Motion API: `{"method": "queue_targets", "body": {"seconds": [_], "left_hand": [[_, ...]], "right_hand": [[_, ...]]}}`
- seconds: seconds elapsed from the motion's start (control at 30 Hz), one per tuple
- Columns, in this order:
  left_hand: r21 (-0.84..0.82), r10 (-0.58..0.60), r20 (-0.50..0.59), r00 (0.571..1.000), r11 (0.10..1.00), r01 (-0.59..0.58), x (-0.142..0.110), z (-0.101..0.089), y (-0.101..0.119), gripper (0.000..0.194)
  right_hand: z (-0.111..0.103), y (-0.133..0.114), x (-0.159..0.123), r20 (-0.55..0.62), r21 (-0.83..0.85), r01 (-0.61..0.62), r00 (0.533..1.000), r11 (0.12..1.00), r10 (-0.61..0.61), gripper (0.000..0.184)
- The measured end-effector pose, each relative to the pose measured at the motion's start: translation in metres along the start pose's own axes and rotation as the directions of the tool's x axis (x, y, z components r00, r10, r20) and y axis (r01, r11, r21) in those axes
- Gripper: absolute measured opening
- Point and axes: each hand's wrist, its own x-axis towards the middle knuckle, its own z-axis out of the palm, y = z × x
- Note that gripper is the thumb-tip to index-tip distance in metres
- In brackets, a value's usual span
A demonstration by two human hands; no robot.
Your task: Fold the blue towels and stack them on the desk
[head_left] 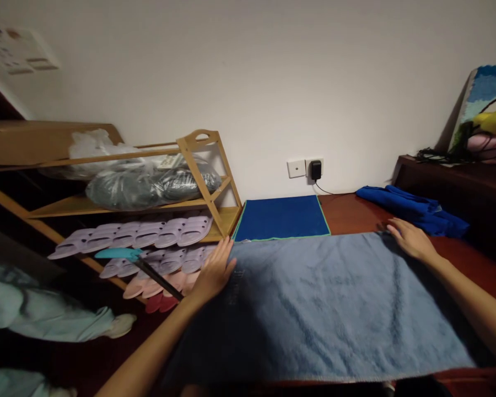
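Observation:
A grey-blue towel (334, 298) lies spread over a reddish-brown wooden surface, with soft wrinkles and its near edge by the front. My left hand (215, 271) rests at the towel's far left corner, its fingers stretched out flat along the edge. At the far right corner, my right hand (411, 238) has its fingers extended over the border; their tips are slightly blurred. Just beyond the towel lies a folded dark blue cloth (283, 216) with green trim. A crumpled bright blue cloth (413, 209) sits close behind my right hand.
To the left, a wooden rack (198, 149) holds plastic-wrapped items (149, 184) and rows of lilac slippers (136, 234). A black adapter (315, 170) is plugged into the wall. On the right stands a dark cabinet (471, 182). Another person's leg (58, 314) shows at lower left.

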Motion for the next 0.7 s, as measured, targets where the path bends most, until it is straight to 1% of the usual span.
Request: {"method": "queue_targets", "body": {"seconds": [0.03,0.1,0.17,0.23,0.3,0.33,0.37,0.4,0.43,0.47,0.5,0.53,0.6,0.63,0.7], "left_hand": [[-0.023,0.023,0.075,0.997,1.0,-0.021,-0.006,0.004,-0.001,0.056],[-0.052,0.012,0.185,0.983,0.999,-0.002,-0.015,0.014,-0.005,0.059],[-0.068,-0.006,0.235,0.972,0.997,0.023,-0.02,0.019,-0.01,0.058],[-0.051,-0.03,0.249,0.968,0.998,0.044,-0.022,0.017,-0.011,0.057],[0.001,-0.054,0.215,0.975,0.999,0.055,-0.021,0.005,-0.005,0.054],[0.026,-0.044,0.18,0.983,0.999,0.04,-0.018,-0.003,0.002,0.054],[0.041,-0.009,0.142,0.99,0.999,0.003,-0.013,-0.012,0.011,0.053],[0.043,0.051,0.107,0.993,0.997,-0.056,-0.007,-0.022,0.023,0.053],[0.032,0.127,0.086,0.988,0.991,-0.13,0.001,-0.03,0.038,0.053],[0.007,0.215,0.084,0.973,0.976,-0.216,0.01,-0.036,0.056,0.053],[-0.023,0.297,0.083,0.951,0.955,-0.296,0.021,-0.04,0.076,0.054],[-0.06,0.367,0.094,0.925,0.93,-0.363,0.031,-0.041,0.097,0.053],[-0.162,0.501,0.149,0.852,0.863,-0.479,0.051,-0.035,0.14,0.053],[-0.204,0.549,0.166,0.819,0.832,-0.516,0.06,-0.028,0.159,0.053],[-0.269,0.619,0.203,0.758,0.78,-0.565,0.073,-0.012,0.192,0.054]], "right_hand": [[0.003,0.002,-0.006,0.085,0.026,0.013,0.996,1.0,-0.015,0.06],[0.01,0.006,-0.017,0.223,0.049,0.009,0.975,0.999,-0.02,0.066],[0.013,0.012,-0.023,0.27,0.043,0.0,0.963,0.999,-0.012,0.069],[0.009,0.013,-0.026,0.248,0.038,0.01,0.968,0.999,-0.019,0.067],[-0.004,0.004,-0.03,0.161,0.022,0.016,0.987,1.0,-0.019,0.066],[-0.014,-0.006,-0.035,0.104,0.019,0.029,0.994,0.999,-0.031,0.065],[-0.024,-0.02,-0.044,0.048,0.024,0.053,0.997,0.998,-0.054,0.064],[-0.035,-0.039,-0.055,0.004,0.04,0.092,0.996,0.995,-0.092,0.062],[-0.046,-0.061,-0.071,0.007,0.081,0.155,0.988,0.985,-0.156,0.059],[-0.057,-0.086,-0.089,0.018,0.136,0.215,0.975,0.967,-0.22,0.057],[-0.066,-0.112,-0.11,0.045,0.182,0.285,0.954,0.941,-0.298,0.058],[-0.073,-0.138,-0.131,0.088,0.221,0.362,0.917,0.906,-0.388,0.059],[-0.082,-0.185,-0.17,0.109,0.291,0.492,0.835,0.82,-0.54,0.067],[-0.084,-0.203,-0.187,0.102,0.313,0.541,0.798,0.78,-0.594,0.071],[-0.082,-0.227,-0.212,0.069,0.323,0.604,0.752,0.728,-0.655,0.079]]}}
